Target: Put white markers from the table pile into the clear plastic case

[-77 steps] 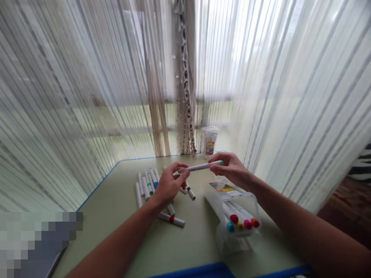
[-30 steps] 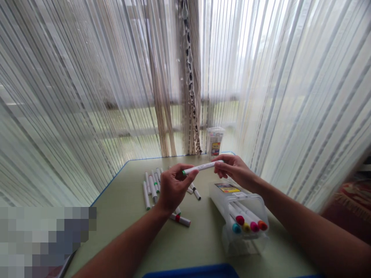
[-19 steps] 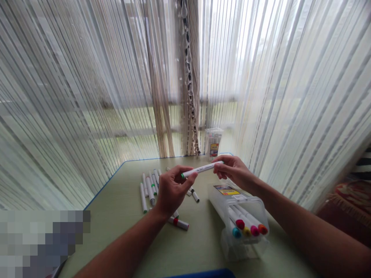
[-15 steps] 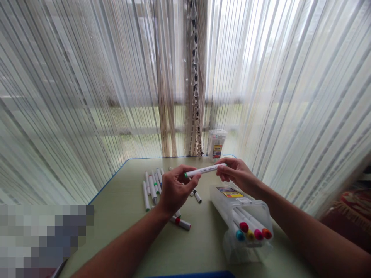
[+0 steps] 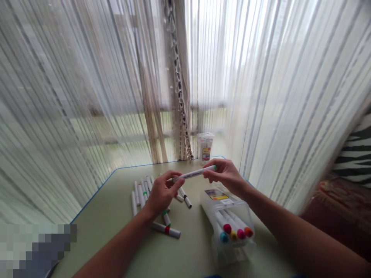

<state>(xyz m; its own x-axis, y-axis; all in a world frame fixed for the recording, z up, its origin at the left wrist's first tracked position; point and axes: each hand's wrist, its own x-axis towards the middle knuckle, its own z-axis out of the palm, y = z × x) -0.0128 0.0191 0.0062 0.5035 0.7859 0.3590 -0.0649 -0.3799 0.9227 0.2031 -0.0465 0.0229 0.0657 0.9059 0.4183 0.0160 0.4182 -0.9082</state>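
A white marker (image 5: 193,173) with a green tip is held nearly level above the table, its ends between my two hands. My left hand (image 5: 164,191) pinches its left end between thumb and fingers. The green right end is gripped by the fingers of my right hand (image 5: 224,175). Below and left of the marker lie several loose white markers (image 5: 140,195) with coloured bands, partly hidden by my left hand. Under my right wrist lies a clear plastic case (image 5: 207,204), its near end open, showing several markers with coloured tips (image 5: 240,234).
The pale green table (image 5: 98,231) has a blue edge. At its back stands a second clear case (image 5: 205,148) with markers inside. String curtains (image 5: 87,77) hang before the window behind the table. A patterned cloth (image 5: 342,197) shows at the right.
The marker now shows its green end at my right hand instead of at my left hand. The whole view has shifted, so the table things appear further left.
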